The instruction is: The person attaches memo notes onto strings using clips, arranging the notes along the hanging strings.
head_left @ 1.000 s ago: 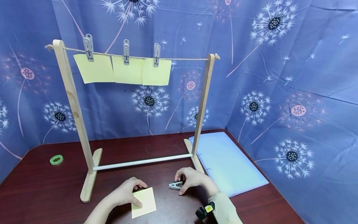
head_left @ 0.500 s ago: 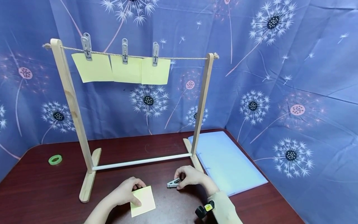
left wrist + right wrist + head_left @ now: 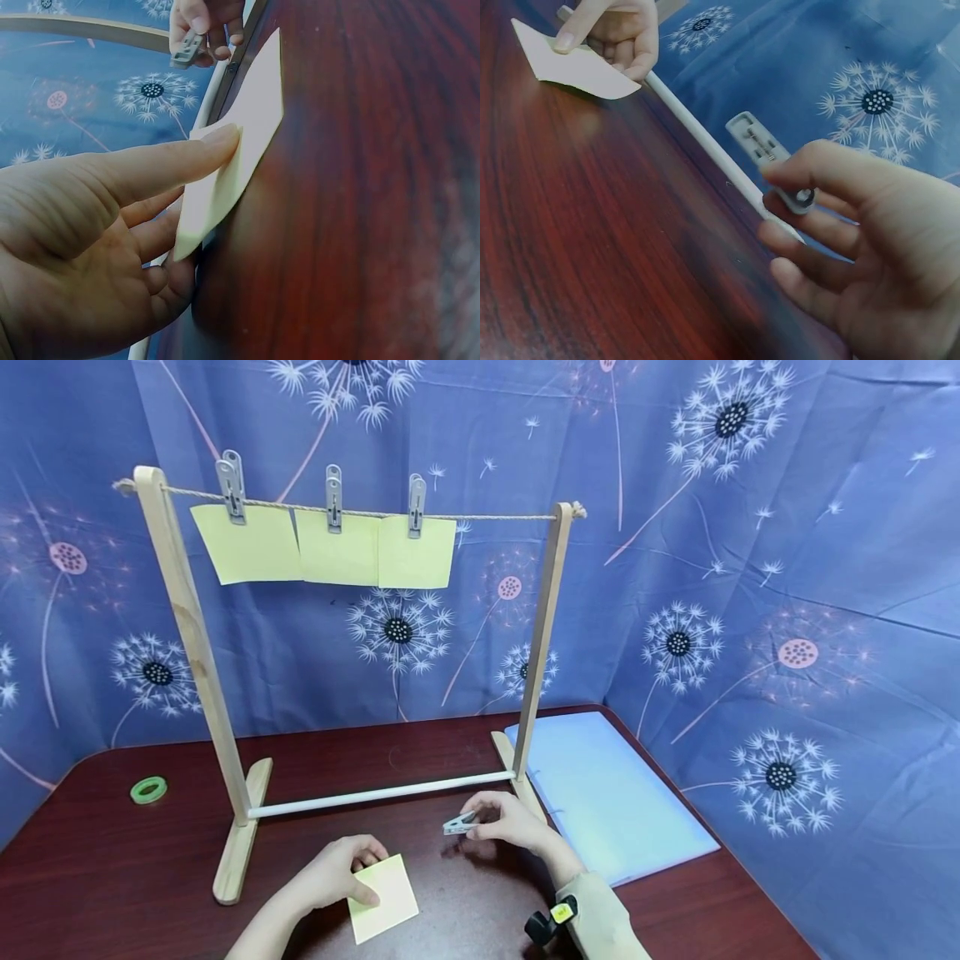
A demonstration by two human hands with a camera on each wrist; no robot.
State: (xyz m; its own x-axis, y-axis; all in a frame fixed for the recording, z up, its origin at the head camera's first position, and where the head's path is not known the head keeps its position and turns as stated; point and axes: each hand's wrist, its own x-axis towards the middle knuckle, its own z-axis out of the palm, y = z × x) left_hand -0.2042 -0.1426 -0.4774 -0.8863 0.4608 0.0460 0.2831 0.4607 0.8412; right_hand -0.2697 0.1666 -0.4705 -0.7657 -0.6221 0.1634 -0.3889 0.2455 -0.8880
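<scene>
My left hand [image 3: 333, 878] pinches a yellow sticky note [image 3: 386, 900] between thumb and fingers. In the left wrist view the note [image 3: 251, 112] bends slightly and stands tilted off the table. My right hand [image 3: 504, 823] pinches a grey clothespin [image 3: 459, 824] above the tabletop. Its thumb and forefinger press the clothespin [image 3: 761, 146] near one end in the right wrist view. Beyond the hands, several things hang from a twine line [image 3: 495, 517]: three yellow notes [image 3: 251, 547], each under a grey clothespin [image 3: 333, 497].
A wooden frame with a left post [image 3: 191, 627], a right post [image 3: 542, 643] and a white crossbar [image 3: 382, 793] stands on the dark red table [image 3: 360, 752]. A pale blue folder [image 3: 615, 793] lies at right, a green tape roll [image 3: 148, 790] at left.
The right hand has taken the clothespin between its fingers and lifted it off the table, slightly away and to the left. The left hand has raised the note a little.
</scene>
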